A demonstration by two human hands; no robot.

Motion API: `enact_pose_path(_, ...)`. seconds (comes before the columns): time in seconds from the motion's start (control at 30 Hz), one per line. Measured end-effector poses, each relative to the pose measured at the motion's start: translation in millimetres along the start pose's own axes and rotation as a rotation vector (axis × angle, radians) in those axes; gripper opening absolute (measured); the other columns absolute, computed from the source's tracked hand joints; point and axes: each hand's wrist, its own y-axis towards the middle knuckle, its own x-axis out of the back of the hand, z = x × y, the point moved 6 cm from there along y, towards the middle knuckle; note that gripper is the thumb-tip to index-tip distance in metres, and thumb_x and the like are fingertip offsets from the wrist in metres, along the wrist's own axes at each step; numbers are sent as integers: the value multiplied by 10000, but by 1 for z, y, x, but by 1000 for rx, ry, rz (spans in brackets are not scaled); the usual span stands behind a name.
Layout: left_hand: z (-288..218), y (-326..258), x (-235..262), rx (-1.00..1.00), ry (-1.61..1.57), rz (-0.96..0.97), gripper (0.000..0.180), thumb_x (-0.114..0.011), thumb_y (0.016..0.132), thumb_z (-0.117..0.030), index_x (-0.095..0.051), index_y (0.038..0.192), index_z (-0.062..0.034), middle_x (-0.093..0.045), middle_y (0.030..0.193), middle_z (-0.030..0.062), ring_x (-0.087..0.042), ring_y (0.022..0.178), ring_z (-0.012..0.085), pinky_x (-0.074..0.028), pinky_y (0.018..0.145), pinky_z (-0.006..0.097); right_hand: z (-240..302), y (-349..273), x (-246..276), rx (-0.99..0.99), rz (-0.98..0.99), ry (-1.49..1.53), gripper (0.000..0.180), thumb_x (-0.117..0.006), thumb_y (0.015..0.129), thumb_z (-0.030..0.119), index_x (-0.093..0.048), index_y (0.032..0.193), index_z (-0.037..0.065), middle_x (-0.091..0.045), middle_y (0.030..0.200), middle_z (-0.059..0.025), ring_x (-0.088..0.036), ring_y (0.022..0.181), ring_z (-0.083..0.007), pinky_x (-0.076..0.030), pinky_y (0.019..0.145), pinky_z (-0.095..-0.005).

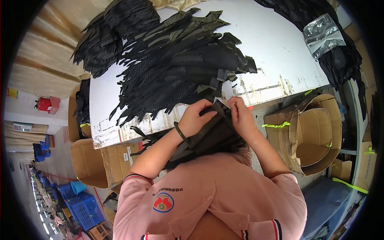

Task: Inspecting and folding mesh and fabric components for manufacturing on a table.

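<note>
Pinching a black fabric piece [224, 117] in a closed grip of left hand [196, 120] and right hand [242, 117], just beside the near edge of the white worktop [280, 50], before the pink shirt [240, 180].

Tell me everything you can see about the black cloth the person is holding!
The black cloth looks like soft, dark fabric with a faint greyish sheen. Its upper part is pinched by the left hand and the right hand. The rest droops in folds between the white table and the pink shirt. Narrow, strip-like ends poke out at the left, past the left forearm. Folds and hands hide its whole shape, so I can't tell whether it's one piece or several.
</note>
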Motion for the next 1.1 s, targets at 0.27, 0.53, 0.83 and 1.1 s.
enact_pose_path(0.27,4,2,12,71,-109,-172,174,-652,866,-71,-631,1024,1,-655,920,6,-569,840,61,-464,753,213,3,-3,-6,-209,47,397,171,-637,860,31,-539,998,56,-500,666,-53,-489,602,-150,-431,595,-269)
enact_pose_path(0.53,24,-5,-9,296,-294,29,239,-683,850,-110,-648,1062,-6,-670,952,28,-587,859,83,-470,781,230,12,-5,-8,-64,-7,268,111,-700,794,26,-604,849,22,-534,761,-68,-534,681,-190,-430,605,-278)
enact_pose_path(0.83,30,-31,-20,410,-281,312,300,-696,828,-104,-636,1104,-4,-672,1010,49,-617,877,113,-491,808,260,-37,23,81,-240,-390,110,120,-576,920,87,-606,832,11,-613,795,1,-556,770,-86,-458,699,-236)
enact_pose_path(1.1,17,-20,-15,644,-820,42,213,-603,907,-192,-638,1066,-55,-665,879,31,-621,679,108,-497,563,232,53,0,20,257,-89,-48,224,-770,683,71,-624,853,70,-574,833,-59,-542,802,-274,-416,764,-388)
